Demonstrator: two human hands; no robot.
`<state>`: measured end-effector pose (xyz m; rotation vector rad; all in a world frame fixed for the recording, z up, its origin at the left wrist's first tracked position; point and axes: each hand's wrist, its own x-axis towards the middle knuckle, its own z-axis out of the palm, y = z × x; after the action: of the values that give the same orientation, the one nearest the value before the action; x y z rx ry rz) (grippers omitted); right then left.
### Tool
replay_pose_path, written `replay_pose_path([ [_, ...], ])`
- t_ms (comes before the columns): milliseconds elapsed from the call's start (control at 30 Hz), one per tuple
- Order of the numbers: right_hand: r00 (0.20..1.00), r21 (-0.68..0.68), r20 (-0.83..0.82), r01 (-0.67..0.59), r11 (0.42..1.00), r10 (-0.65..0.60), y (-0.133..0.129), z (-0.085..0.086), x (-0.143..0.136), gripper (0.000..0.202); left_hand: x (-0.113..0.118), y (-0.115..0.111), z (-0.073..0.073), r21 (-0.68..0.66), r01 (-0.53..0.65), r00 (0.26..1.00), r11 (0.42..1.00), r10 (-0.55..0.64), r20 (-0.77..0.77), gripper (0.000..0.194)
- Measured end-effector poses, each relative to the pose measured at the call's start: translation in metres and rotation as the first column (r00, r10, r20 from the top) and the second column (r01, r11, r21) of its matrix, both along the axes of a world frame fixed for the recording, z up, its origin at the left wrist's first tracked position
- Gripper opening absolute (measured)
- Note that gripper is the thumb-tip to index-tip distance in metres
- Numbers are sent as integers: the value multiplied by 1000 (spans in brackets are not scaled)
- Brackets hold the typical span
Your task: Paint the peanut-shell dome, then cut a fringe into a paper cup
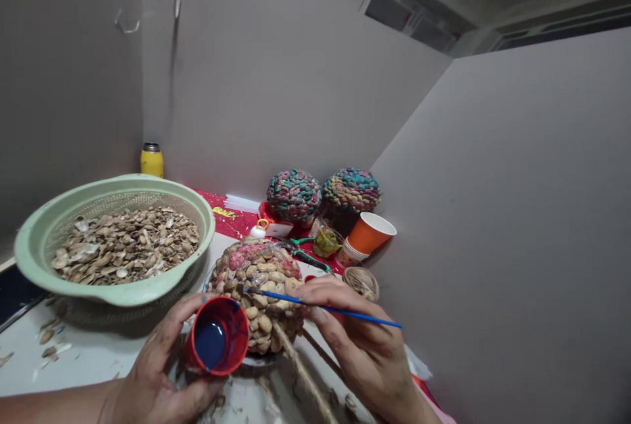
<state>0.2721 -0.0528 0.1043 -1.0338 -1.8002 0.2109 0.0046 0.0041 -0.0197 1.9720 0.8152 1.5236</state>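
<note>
Blue paint (210,344) filled part of a tilted red cup (237,345) beside one peanut-shell ball (263,279).
The left hand (160,365) gripped the cup; the right hand (362,345) pinched one brush (286,297) against the ball, which sat between them on the table (98,352). More tilt could have spilled paint; bumpy shells could have made the brush skip. Beyond were two painted balls (294,195) (351,189), one basket (133,294), one yellow bottle (152,162).

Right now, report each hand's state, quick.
Left hand: closed around the red cup, dark paint inside.
Right hand: closed on the blue paintbrush, its tip against the peanut-covered ball.
</note>
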Motion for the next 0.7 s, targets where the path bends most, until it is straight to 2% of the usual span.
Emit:
replay_pose_path([
  [233,998,-44,-37,42,998,-44,0,12,3,17,1,1,2,4,-15,1000,1000,15,-3,68],
  [433,998,-53,-34,-51,997,49,5,5,1,20,-4,3,-2,-3,-22,999,1000,22,-33,73],
  [600,999,13,-29,30,999,-30,5,5,8,20,-4,4,-5,17,-37,997,999,38,-64,70],
  [700,999,65,-10,36,997,-36,4,7,11,20,-4,4,-6,17,-43,995,999,44,-86,70],
])
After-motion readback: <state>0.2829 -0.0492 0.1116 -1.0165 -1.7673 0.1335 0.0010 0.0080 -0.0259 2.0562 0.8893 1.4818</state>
